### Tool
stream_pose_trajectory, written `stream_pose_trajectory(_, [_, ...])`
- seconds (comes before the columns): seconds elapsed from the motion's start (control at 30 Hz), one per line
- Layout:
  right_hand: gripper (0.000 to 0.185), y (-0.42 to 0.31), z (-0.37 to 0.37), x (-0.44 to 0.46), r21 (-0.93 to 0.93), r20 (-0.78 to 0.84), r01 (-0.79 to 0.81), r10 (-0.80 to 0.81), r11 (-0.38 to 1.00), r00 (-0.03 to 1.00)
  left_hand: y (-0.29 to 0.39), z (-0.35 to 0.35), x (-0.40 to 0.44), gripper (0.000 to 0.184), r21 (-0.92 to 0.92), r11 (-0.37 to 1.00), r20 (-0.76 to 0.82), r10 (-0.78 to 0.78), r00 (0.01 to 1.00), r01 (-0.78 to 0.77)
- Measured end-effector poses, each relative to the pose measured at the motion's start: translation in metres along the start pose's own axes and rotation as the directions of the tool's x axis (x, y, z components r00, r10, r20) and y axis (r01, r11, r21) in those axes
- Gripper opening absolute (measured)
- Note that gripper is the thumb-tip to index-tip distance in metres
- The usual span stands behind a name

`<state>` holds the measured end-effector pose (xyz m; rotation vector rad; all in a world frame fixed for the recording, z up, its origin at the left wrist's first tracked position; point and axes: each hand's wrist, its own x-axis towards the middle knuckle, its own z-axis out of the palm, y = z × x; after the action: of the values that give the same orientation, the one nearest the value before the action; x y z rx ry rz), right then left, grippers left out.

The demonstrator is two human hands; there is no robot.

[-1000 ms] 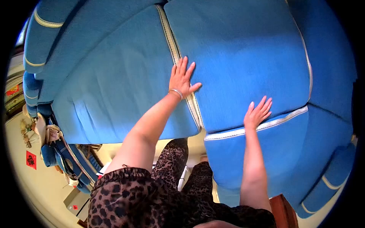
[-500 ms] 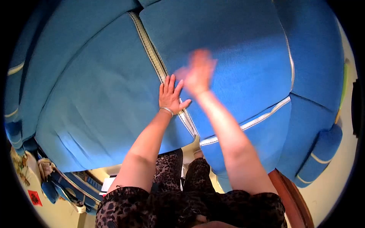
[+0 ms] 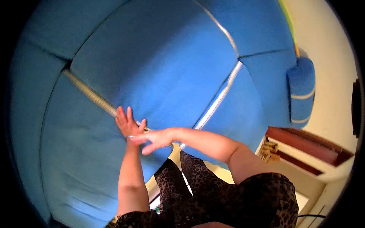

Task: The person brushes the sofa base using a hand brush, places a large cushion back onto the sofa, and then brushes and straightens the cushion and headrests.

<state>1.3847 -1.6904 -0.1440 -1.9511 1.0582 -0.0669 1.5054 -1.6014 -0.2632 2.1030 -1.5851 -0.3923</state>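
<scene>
My left hand (image 3: 128,122) lies palm down, fingers spread, on the pale trim (image 3: 95,98) where two blue sofa cushions meet. A thin bracelet circles that wrist. My right hand (image 3: 155,139) is at the left wrist, fingers pointing left across it and thumb apart, holding nothing; whether it touches the wrist is unclear. Beyond both hands spreads the large blue middle cushion (image 3: 171,64). Another blue cushion (image 3: 80,152) lies to the left, and a third blue cushion (image 3: 239,106) to the right, edged with white trim.
A rolled blue armrest (image 3: 302,91) stands at the right against a pale wall (image 3: 330,76). Dark red wooden furniture (image 3: 304,146) is at the lower right. My legs in leopard-print trousers are below, close to the cushion edges.
The view has turned toward the right end of the sofa. My right hand has left the middle cushion and come over to my left wrist. My left hand remains on the trim.
</scene>
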Motion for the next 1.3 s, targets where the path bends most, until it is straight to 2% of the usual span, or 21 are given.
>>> stream_pose_trajectory(0.07, [0.091, 0.043, -0.040, -0.005, -0.206, -0.043, -0.001, -0.008, 0.979, 0.999, 0.005, -0.002, -0.001, 0.090, 0.036, 0.999, -0.005, 0.016, 1.000, -0.016])
stream_pose_trajectory(0.17, [0.092, 0.084, -0.004, -0.055, -0.496, -0.373, -0.395, 0.221, 0.773, 0.901, 0.011, -0.007, 0.004, 0.087, 0.038, 0.996, -0.036, 0.078, 0.996, -0.077])
stream_pose_trajectory(0.2, [0.092, 0.052, -0.019, -0.086, -0.402, 0.165, -0.103, 0.182, 0.910, 0.969, 0.015, -0.007, 0.007, 0.086, 0.087, 0.994, -0.025, 0.072, 0.997, -0.070])
stream_pose_trajectory(0.23, [0.087, 0.056, -0.006, -0.107, -0.044, 0.487, 0.112, -0.077, 0.993, 0.870, 0.018, -0.010, 0.005, 0.086, 0.142, 0.988, -0.007, 0.056, 0.998, -0.055])
stream_pose_trajectory(0.33, [0.072, 0.047, -0.064, -0.127, 0.283, 0.416, 0.262, -0.365, 0.922, 0.833, 0.025, -0.016, 0.006, 0.088, 0.226, 0.974, 0.058, 0.012, 0.998, -0.025])
stream_pose_trajectory(0.37, [0.077, 0.074, -0.105, -0.126, 0.276, 0.130, 0.110, -0.150, 0.955, 0.980, 0.031, -0.022, 0.004, 0.086, 0.236, 0.972, 0.093, -0.005, 0.996, -0.017])
stream_pose_trajectory(0.4, [0.081, 0.092, -0.163, -0.122, 0.611, -0.070, -0.034, 0.097, 0.791, 0.993, 0.036, -0.027, 0.004, 0.084, 0.247, 0.969, 0.123, -0.024, 0.992, -0.007])
stream_pose_trajectory(0.47, [0.066, 0.149, -0.288, -0.115, 0.169, -0.642, -0.198, 0.260, 0.965, 0.721, 0.039, -0.036, -0.010, 0.083, 0.328, 0.945, 0.203, -0.065, 0.977, -0.006])
stream_pose_trajectory(0.5, [0.058, 0.154, -0.360, -0.123, -0.101, -0.827, -0.354, 0.120, 0.930, 0.550, 0.036, -0.037, -0.029, 0.084, 0.396, 0.918, 0.260, -0.088, 0.962, -0.024])
stream_pose_trajectory(0.53, [0.057, 0.198, -0.416, -0.131, -0.245, -0.926, -0.466, -0.062, 0.850, 0.373, 0.037, -0.037, -0.045, 0.084, 0.464, 0.885, 0.314, -0.120, 0.942, -0.042])
stream_pose_trajectory(0.6, [0.060, 0.230, -0.513, -0.157, -0.332, -0.943, -0.658, -0.231, 0.676, 0.238, 0.060, -0.044, -0.082, 0.086, 0.470, 0.882, 0.419, -0.209, 0.884, -0.015])
stream_pose_trajectory(0.63, [0.060, 0.244, -0.551, -0.167, -0.329, -0.944, -0.710, -0.232, 0.623, 0.234, 0.074, -0.054, -0.105, 0.088, 0.482, 0.876, 0.465, -0.271, 0.843, 0.016])
stream_pose_trajectory(0.67, [0.058, 0.228, -0.575, -0.173, -0.207, -0.975, -0.810, -0.052, 0.549, 0.215, 0.093, -0.065, -0.122, 0.090, 0.414, 0.910, 0.515, -0.257, 0.818, 0.025])
stream_pose_trajectory(0.8, [0.049, 0.304, -0.648, -0.172, -0.205, -0.925, -0.875, 0.207, 0.437, 0.320, 0.158, -0.071, -0.172, 0.088, 0.331, 0.942, 0.694, -0.279, 0.664, 0.049])
stream_pose_trajectory(0.87, [0.040, 0.303, -0.651, -0.165, -0.261, -0.938, -0.905, 0.133, 0.336, 0.320, 0.177, -0.062, -0.187, 0.082, 0.269, 0.955, 0.762, -0.291, 0.579, 0.125])
stream_pose_trajectory(0.97, [0.035, 0.292, -0.651, -0.165, -0.317, -0.876, -0.798, 0.163, 0.513, 0.453, 0.202, -0.053, -0.185, 0.075, 0.181, 0.912, 0.804, -0.353, 0.478, 0.369])
stream_pose_trajectory(1.07, [0.030, 0.245, -0.589, -0.171, -0.417, -0.854, -0.609, -0.062, 0.675, 0.517, 0.204, -0.033, -0.193, 0.062, 0.154, 0.798, 0.851, -0.406, 0.331, 0.583])
stream_pose_trajectory(1.1, [0.028, 0.251, -0.568, -0.173, -0.160, -0.830, -0.386, 0.088, 0.908, 0.550, 0.211, -0.035, -0.193, 0.059, 0.071, 0.727, 0.844, -0.408, 0.347, 0.683])
stream_pose_trajectory(1.13, [0.028, 0.261, -0.543, -0.175, 0.160, -0.757, -0.138, 0.211, 0.977, 0.618, 0.219, -0.037, -0.193, 0.056, -0.018, 0.640, 0.834, -0.414, 0.365, 0.768])
stream_pose_trajectory(1.2, [0.026, 0.237, -0.474, -0.178, 0.538, -0.636, 0.060, 0.359, 0.841, 0.683, 0.225, -0.042, -0.195, 0.053, -0.074, 0.620, 0.816, -0.413, 0.405, 0.781])
stream_pose_trajectory(1.3, [0.034, 0.254, -0.371, -0.168, 0.602, -0.473, 0.005, 0.351, 0.799, 0.808, 0.242, -0.068, -0.188, 0.053, -0.041, 0.584, 0.818, -0.446, 0.363, 0.811])
